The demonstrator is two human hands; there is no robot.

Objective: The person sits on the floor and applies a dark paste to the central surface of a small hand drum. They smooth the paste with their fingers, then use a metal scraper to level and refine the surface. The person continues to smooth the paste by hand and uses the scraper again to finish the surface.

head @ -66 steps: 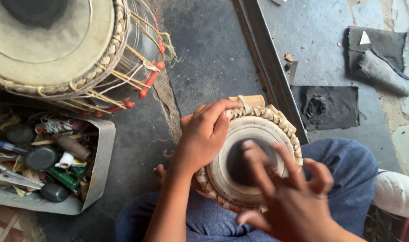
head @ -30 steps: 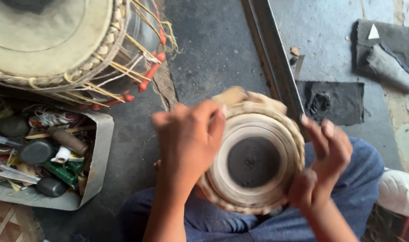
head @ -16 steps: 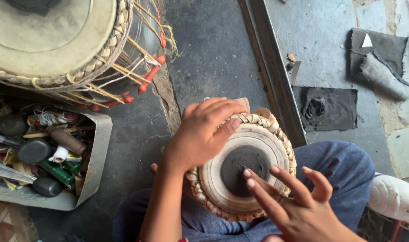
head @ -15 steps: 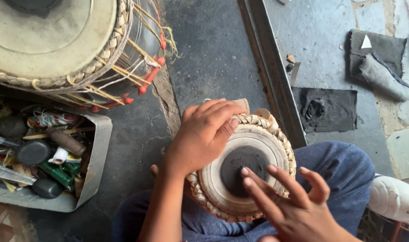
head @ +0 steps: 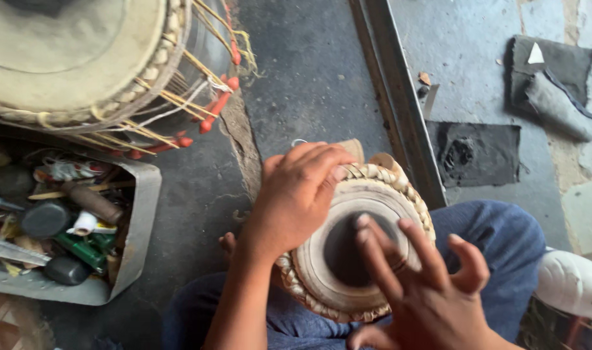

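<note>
Small drum (head: pixel 348 249) at lower centre, resting on the lap so it stays put; left hand (head: pixel 296 194) cupped over its braided rim, steadying; right hand (head: pixel 425 291) spread, fingertips on the dark centre patch; tool tray (head: pixel 137 240) at left.

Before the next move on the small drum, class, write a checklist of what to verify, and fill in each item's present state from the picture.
1. Small drum rests on the lap, head up: ok.
2. Left hand grips the braided rim at the far-left edge: ok.
3. Right hand has its fingers spread over the dark centre patch: ok.
4. Whether the fingertips touch the skin: cannot tell.
5. Tool tray sits on the left, apart from the drum: ok.
6. Large drum lies clear of both hands: ok.
</note>
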